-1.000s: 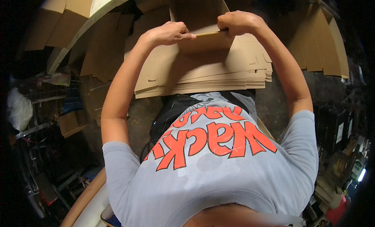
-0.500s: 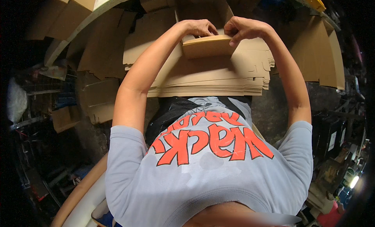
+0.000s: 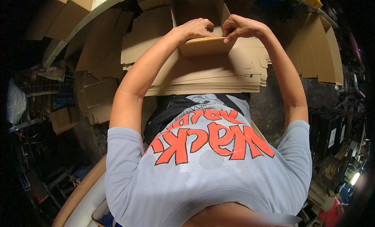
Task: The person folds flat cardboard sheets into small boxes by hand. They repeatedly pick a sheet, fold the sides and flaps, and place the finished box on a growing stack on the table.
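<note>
A brown cardboard box (image 3: 208, 47), partly folded up, stands on a stack of flat cardboard blanks (image 3: 211, 79) in front of my body. My left hand (image 3: 197, 28) bends over the top edge of its near wall, fingers curled down on the inner side; the fingertips are partly hidden. At the right end of that same edge, my right hand (image 3: 243, 28) pinches the cardboard, with the thumb on the outside and the curled fingers inside. The box's side walls rise beyond both hands, and its inside lies in shadow.
Folded cardboard pieces (image 3: 97, 47) stand at the left, and a tall cardboard sheet (image 3: 302, 47) is at the right. A pale curved edge (image 3: 84, 26) runs across the upper left. Long rolls (image 3: 88, 188) lie at the lower left, and dark boxes (image 3: 330, 135) at the right.
My right hand has shifted slightly left and its thumb sits a little lower on the wall's edge. My left hand's fingers have moved slightly. The box stays on the stack.
</note>
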A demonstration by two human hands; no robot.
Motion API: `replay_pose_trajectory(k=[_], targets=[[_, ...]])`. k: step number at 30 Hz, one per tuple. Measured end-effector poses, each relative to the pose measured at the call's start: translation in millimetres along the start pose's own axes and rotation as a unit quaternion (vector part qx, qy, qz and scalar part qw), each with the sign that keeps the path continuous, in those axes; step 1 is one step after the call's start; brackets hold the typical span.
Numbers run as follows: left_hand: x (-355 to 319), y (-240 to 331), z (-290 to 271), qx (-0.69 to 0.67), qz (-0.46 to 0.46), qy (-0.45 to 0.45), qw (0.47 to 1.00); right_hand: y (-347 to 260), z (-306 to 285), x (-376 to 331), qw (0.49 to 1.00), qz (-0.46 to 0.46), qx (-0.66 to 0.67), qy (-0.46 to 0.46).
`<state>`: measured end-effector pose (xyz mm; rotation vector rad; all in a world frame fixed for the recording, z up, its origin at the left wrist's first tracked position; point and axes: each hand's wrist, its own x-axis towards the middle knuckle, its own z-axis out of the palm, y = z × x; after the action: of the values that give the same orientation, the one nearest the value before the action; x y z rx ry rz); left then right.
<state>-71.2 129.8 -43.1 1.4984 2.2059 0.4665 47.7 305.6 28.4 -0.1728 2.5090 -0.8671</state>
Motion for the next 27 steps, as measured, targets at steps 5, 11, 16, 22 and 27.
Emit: replay_pose_trajectory(k=[5,11,16,22,27], targets=[[-24.0,17.9,-17.3,0.001,0.044,0.08,0.996,-8.4,0.7,-2.5,0.999,-0.022,-0.046,0.006],[-115.7,19.6,-19.9,0.171,0.087,0.202,0.96,5.5,5.3,-1.1,0.997,-0.041,-0.062,0.019],[-111.4,-0.8,12.6,0.119,0.141,0.336,0.924,13.9,19.6,12.0,0.978,-0.129,-0.152,0.068],[-154.4,34.1,-13.8,0.093,0.214,0.351,0.907,-36.3,42.9,-36.4,0.955,-0.067,-0.276,0.087],[-255.3,96.4,-80.6,0.052,0.177,0.494,0.849,-112.0,-1.6,-138.7,0.958,-0.132,-0.253,0.033]])
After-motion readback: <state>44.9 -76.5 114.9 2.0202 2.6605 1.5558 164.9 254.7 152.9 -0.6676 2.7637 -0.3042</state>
